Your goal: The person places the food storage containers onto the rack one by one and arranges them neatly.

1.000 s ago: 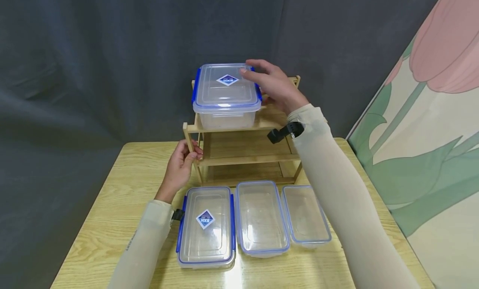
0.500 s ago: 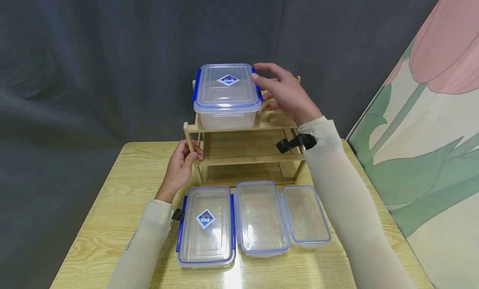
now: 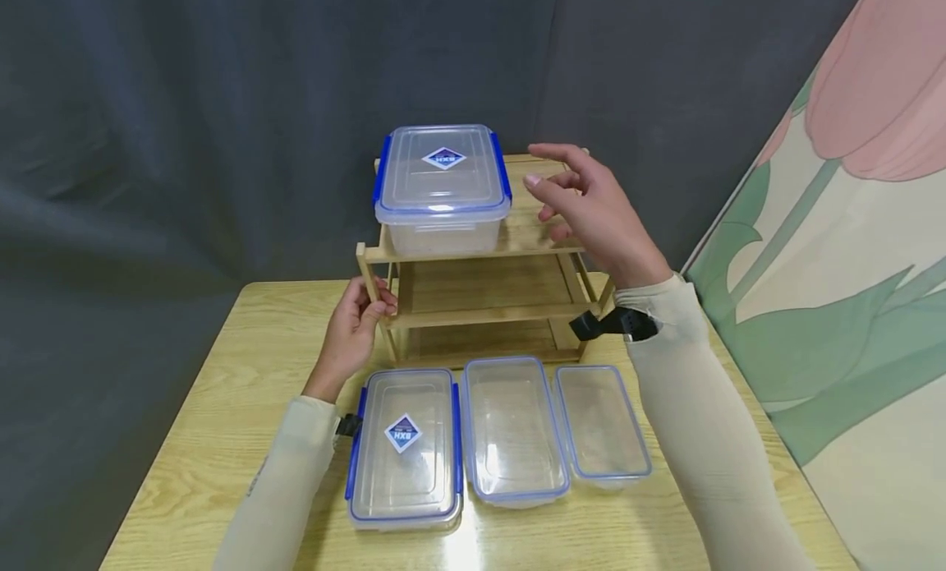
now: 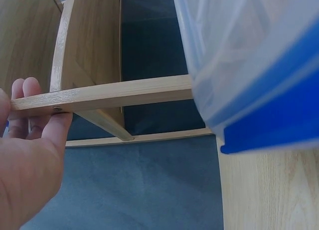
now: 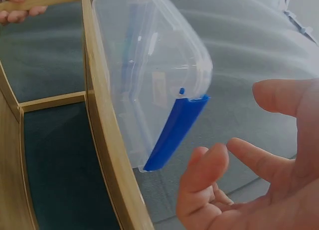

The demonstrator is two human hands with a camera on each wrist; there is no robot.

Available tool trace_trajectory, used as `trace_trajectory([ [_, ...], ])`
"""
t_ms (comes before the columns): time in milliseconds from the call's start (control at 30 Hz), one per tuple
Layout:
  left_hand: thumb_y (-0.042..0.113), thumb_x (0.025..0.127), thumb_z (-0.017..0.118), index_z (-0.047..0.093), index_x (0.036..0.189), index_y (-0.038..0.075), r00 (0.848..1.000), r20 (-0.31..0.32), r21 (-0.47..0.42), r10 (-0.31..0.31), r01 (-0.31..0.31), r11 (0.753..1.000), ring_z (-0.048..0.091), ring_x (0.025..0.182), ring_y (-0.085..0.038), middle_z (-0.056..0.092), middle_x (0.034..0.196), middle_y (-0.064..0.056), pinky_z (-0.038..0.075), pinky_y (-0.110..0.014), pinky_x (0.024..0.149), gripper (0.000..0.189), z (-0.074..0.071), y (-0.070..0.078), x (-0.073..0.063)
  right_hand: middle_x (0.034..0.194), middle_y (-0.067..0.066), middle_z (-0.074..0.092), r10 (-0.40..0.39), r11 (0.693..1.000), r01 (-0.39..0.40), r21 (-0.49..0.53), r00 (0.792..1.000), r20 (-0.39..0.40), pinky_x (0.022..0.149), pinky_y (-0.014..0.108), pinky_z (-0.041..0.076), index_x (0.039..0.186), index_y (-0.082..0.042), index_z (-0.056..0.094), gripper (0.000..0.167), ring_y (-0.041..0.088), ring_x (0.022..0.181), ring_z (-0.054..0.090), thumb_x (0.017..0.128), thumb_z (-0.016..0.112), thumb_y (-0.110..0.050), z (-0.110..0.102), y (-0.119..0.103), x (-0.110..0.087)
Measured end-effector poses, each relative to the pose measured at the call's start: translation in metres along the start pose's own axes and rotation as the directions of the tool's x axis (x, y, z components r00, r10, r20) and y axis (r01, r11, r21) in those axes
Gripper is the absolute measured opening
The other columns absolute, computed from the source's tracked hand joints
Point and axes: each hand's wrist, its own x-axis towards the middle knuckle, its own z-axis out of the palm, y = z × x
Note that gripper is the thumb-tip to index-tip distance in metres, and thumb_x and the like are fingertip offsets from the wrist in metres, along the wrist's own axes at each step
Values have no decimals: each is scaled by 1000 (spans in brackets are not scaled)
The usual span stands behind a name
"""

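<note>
A clear lidded food container (image 3: pixel 443 189) with blue side clips and a diamond label sits on the left part of the top shelf of a wooden rack (image 3: pixel 488 315). My left hand (image 3: pixel 351 329) grips the rack's front left post, thumb in front and fingers behind, as the left wrist view also shows at the wooden post (image 4: pixel 99 96). To the right of the container, my right hand (image 3: pixel 591 205) hovers with loosely bent fingers and holds nothing. In the right wrist view a gap shows between its fingers (image 5: pixel 204 175) and the container's blue clip (image 5: pixel 177 132).
On the table (image 3: pixel 222 407) before the rack lie a lidded container with blue clips (image 3: pixel 421 481) and two clear containers, a middle one (image 3: pixel 517 431) and a smaller right one (image 3: pixel 602 423). A dark curtain (image 3: pixel 296 103) hangs behind; a tulip-patterned panel (image 3: pixel 850 267) stands at right.
My right hand has drawn away from the container's right side, moving right and toward me. The container stays on the top shelf, and my left hand keeps its hold on the post.
</note>
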Motion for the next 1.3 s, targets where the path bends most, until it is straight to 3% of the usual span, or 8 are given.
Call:
trace_trajectory([
  [400,-5,109,46,46,133,-16,1000,13,11,24,-24,1000,64,99,-10,60,113,-31,58,-16,88,26,-4,0,-7,114,6,58,-75,997,76,23,996,-45,61,30,59,149,-29,57,46,29,91,66,105,67,-34,-9,20,-45],
  [600,-5,109,46,46,132,-15,1000,14,24,26,-26,999,64,99,-10,60,113,-30,57,-15,88,26,-6,0,-6,111,6,60,-105,992,107,63,994,-36,59,27,55,148,-23,59,43,23,86,63,106,66,-24,-10,31,-65],
  [767,-5,109,46,46,132,-16,1000,14,21,27,-27,999,64,99,-10,60,113,-30,57,-15,88,26,-6,0,-6,109,5,61,-158,987,159,37,987,-44,59,27,54,146,-18,61,41,17,83,63,105,67,-18,-12,43,-82],
  [1033,-5,109,47,45,132,-16,999,15,15,29,-29,999,65,99,-16,60,113,-31,57,-16,88,26,-5,-2,-6,106,4,60,-205,979,204,-15,976,-70,57,28,51,141,-8,64,38,14,75,61,103,65,-3,-16,75,-113],
  [1300,-3,109,46,45,132,-15,1000,15,28,14,-14,1000,64,99,-13,60,112,-28,57,-16,89,26,-7,-2,-7,110,2,62,-181,979,176,-99,983,-42,58,28,53,141,-5,63,38,12,84,65,103,64,-1,-16,116,-141],
])
